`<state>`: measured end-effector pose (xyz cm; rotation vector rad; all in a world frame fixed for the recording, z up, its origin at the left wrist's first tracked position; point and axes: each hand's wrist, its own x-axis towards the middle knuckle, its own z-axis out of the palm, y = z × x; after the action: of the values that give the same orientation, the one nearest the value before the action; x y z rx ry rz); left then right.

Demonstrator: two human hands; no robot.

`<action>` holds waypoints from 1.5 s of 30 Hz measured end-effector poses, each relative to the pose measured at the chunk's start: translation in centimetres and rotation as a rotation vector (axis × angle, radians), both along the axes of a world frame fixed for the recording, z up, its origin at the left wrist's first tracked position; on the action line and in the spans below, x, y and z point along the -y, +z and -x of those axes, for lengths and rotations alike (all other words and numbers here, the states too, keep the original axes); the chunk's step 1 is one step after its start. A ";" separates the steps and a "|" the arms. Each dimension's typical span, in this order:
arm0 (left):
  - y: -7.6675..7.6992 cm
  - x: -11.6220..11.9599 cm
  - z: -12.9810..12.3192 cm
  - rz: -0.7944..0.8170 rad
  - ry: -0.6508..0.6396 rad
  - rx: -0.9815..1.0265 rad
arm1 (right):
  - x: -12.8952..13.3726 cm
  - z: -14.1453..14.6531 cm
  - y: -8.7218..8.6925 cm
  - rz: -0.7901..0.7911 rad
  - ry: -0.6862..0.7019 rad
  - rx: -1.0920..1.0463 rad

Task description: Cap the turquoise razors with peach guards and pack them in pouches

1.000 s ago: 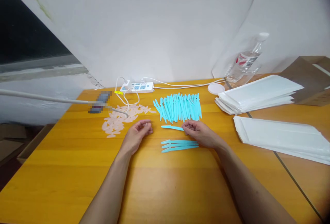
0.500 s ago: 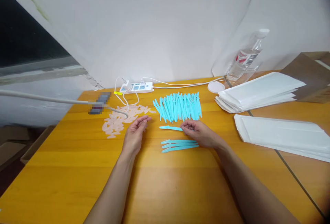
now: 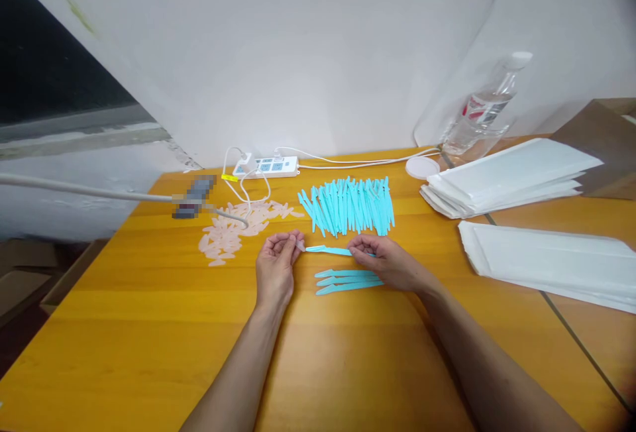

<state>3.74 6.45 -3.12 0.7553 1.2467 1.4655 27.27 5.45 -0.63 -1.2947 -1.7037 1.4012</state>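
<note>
My right hand (image 3: 373, 256) pinches a turquoise eyebrow razor (image 3: 330, 250) by its handle, with the blade end pointing left. Between the thumb and fingers of my left hand (image 3: 278, 261) is a small translucent cap (image 3: 300, 244), right at the razor's tip. Whether the cap touches the tip is hard to see. Below, three more turquoise razors (image 3: 342, 281) lie side by side, their right ends partly under my right hand. A dense row of similar razors (image 3: 350, 207) lies behind my hands. Left of it spreads a heap of pale pink caps (image 3: 223, 233).
A power strip (image 3: 273, 166) with white cables stands by the wall. The phone-like blurred object (image 3: 193, 197) lies at left, a cable crossing it. At right are white padded envelopes (image 3: 507, 173), a plastic bottle (image 3: 484, 110), a round lid (image 3: 422, 167) and a cardboard box (image 3: 601, 147).
My left hand has moved right, from beside the cap heap to the razor's tip, and a cap now shows in its fingers. My right hand keeps its hold on the razor.
</note>
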 end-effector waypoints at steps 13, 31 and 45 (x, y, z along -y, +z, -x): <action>1.6 0.1 5.7 -0.234 -0.564 -1.187 | -0.5 -1.0 -0.4 -0.026 -0.064 0.099; 1.6 0.5 3.8 -0.051 -0.542 -0.701 | -0.2 -1.0 -0.1 -0.034 -0.006 0.113; 0.7 1.1 1.4 -0.056 -0.498 -0.560 | -0.1 -0.8 -0.1 0.011 0.044 0.053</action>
<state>2.35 5.32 -2.47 1.4647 1.2941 0.9059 28.10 5.53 -0.73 -1.3190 -1.7714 1.4145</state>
